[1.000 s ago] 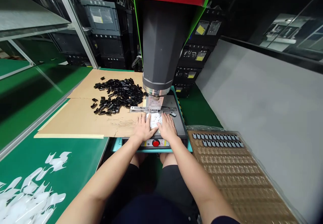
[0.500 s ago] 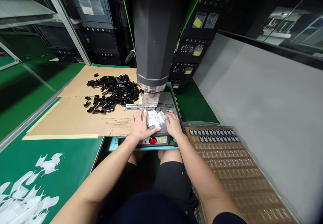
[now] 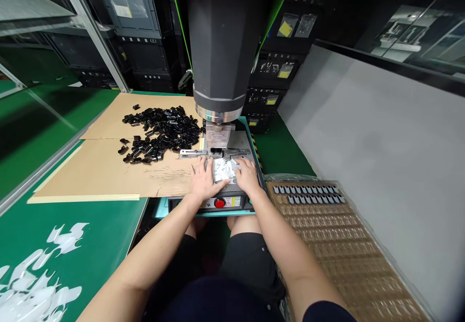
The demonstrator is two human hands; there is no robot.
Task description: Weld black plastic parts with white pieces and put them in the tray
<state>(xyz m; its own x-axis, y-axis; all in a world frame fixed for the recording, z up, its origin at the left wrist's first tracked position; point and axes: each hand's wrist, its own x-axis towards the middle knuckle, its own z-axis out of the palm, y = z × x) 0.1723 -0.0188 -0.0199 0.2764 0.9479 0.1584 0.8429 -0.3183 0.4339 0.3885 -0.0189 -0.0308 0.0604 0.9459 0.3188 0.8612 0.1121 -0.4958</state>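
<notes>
A large, plain grey panel (image 3: 363, 118) slants along the right side, and a broad green-topped table (image 3: 105, 244) spreads across the left. Between them, a tall dark grey machine column (image 3: 223, 51) with bright green edging ends in a silvery metal ring above a dark grey machine base (image 3: 241, 140). Behind stand stacked dark plastic crates (image 3: 140, 55). A flat tan cardboard sheet (image 3: 105, 167) lies left of the base, and a brown tray with rows of moulded pockets (image 3: 327, 235) sits to the right, two of its far rows holding small grey parts (image 3: 314, 199). A heap of glossy black plastic pieces (image 3: 163, 133) covers part of the cardboard; loose white film scraps (image 3: 36, 288) lie on the green top, near the lower left corner. On the base, the left hand (image 3: 203, 179) lies with fingers spread and thumb stretched wide along the near edge of a small pile of white scraps (image 3: 222, 168). The right hand (image 3: 249, 176) is at the pile's right side, fingers close together; whether they pinch anything, I cannot tell. Just beyond the pile, a slim metal bar fixture (image 3: 192, 153) runs crosswise beneath a clear plastic block (image 3: 217, 137). A round red button (image 3: 219, 203) faces the person.
</notes>
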